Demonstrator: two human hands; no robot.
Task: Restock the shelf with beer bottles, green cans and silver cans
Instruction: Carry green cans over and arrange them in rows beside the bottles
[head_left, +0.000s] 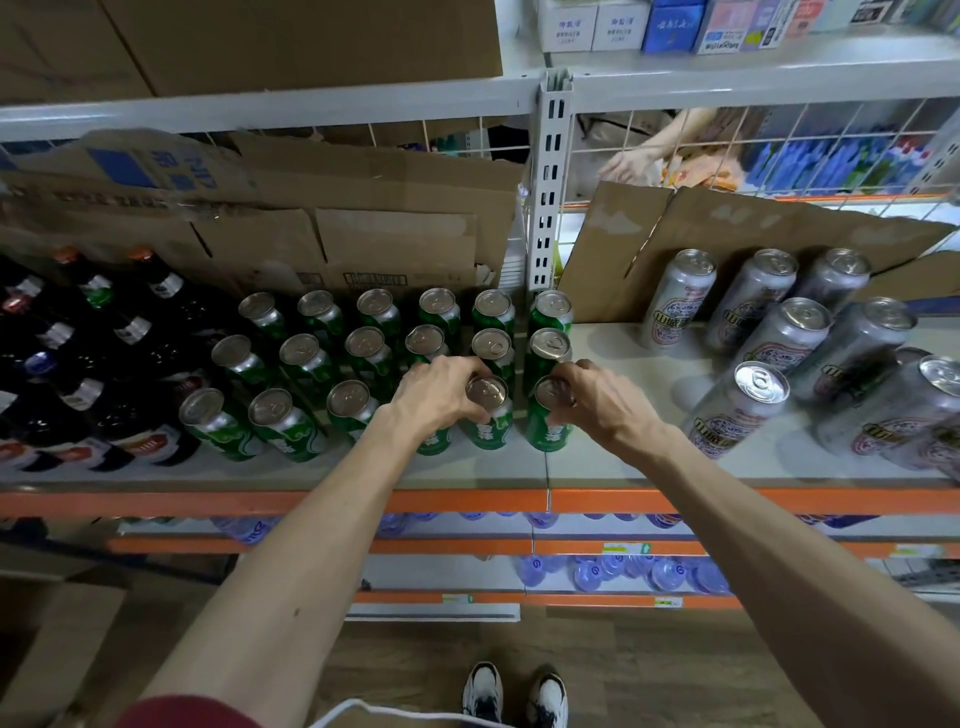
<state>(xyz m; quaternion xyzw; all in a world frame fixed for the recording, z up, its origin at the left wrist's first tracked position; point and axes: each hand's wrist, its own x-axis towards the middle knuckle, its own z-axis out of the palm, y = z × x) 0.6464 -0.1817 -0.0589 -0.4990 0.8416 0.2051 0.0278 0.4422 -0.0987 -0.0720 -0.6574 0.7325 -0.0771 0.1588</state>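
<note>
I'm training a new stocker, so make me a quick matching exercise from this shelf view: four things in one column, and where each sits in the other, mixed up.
Things:
1. dark glass beer bottles
2. green aluminium cans
3. silver aluminium cans
4. clear plastic water bottles with blue caps

Places:
A. right part of the stocked shelf, in front of flattened cardboard
B. lower shelf, under the orange rail
C. far left of the stocked shelf
D. middle of the stocked shelf, under both hands

Pairs: 1-C, 2-D, 3-A, 4-B

The left hand and right hand each grip a front-row green can.
</note>
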